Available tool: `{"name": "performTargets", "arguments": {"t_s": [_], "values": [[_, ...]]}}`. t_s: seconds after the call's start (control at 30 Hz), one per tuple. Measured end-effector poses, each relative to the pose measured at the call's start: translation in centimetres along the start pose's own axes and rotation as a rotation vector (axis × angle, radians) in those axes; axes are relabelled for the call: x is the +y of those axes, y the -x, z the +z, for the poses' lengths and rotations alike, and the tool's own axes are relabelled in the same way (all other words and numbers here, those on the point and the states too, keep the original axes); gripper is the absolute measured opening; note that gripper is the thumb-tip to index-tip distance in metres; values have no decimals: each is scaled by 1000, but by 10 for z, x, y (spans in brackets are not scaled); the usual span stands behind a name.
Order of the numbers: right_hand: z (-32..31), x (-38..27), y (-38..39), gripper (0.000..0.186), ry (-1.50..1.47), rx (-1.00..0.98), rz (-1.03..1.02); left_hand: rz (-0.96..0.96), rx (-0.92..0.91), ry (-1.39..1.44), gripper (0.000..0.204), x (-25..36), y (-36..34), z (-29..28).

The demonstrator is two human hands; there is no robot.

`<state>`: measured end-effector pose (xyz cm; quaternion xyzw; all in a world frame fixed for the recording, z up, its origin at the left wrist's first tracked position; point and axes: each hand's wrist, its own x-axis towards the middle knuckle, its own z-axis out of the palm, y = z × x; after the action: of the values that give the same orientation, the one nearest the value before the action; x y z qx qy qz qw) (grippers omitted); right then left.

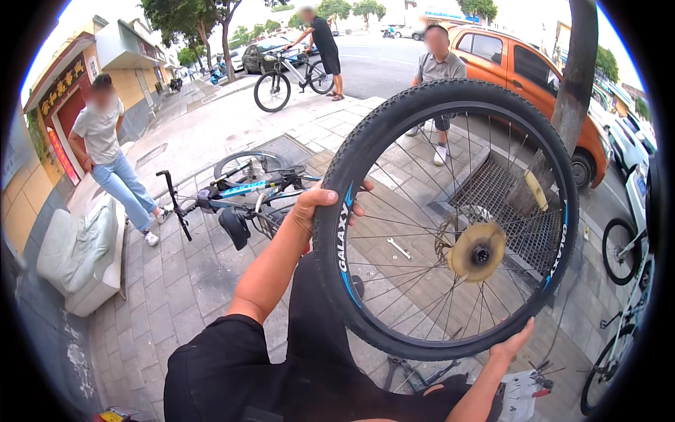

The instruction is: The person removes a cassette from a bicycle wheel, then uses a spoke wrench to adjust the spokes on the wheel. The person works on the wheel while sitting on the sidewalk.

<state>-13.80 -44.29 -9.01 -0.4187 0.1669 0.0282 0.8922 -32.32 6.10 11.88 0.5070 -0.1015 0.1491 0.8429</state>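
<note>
A bicycle wheel [457, 91] with a black knobby tyre is raised upright in front of me, tilted a little. My left hand [322, 204] grips its left side, thumb on the tyre and fingertips showing inside the rim. Lower right, my right hand [512, 342] holds the tyre's bottom edge; part of its fingers is hidden. Around the hub sits a yellowed plastic spoke guard [477, 252], with a brake disc partly showing behind it. Through the spokes a wrench [399, 248] is visible on the paving. The bicycle [246, 188] lying on its side is left of the wheel.
A worn pale armchair [84, 246] stands at left near a standing person [105, 133]. Another person [439, 63] is beyond the wheel; a third holds a bicycle [273, 91] farther off. A metal grate [485, 183], tree trunk [578, 70], orange car [485, 46] and parked bicycles [619, 253] are right.
</note>
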Motion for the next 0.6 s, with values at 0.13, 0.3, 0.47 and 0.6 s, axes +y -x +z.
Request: {"name": "performTargets", "arguments": {"t_s": [0.13,0.3,0.47,0.6], "values": [[12,-3,3,47,10,10,-112,11,47,25,91,-10,4,-12],[-1,-17,2,49,-1,-115,-131,-7,13,87,90,-23,-3,-31],[-37,-43,-7,59,-71,-420,-249,39,-71,102,89,-34,-35,-39],[-41,-36,-9,73,-193,-692,-173,85,-114,94,93,-53,-30,-82]]}}
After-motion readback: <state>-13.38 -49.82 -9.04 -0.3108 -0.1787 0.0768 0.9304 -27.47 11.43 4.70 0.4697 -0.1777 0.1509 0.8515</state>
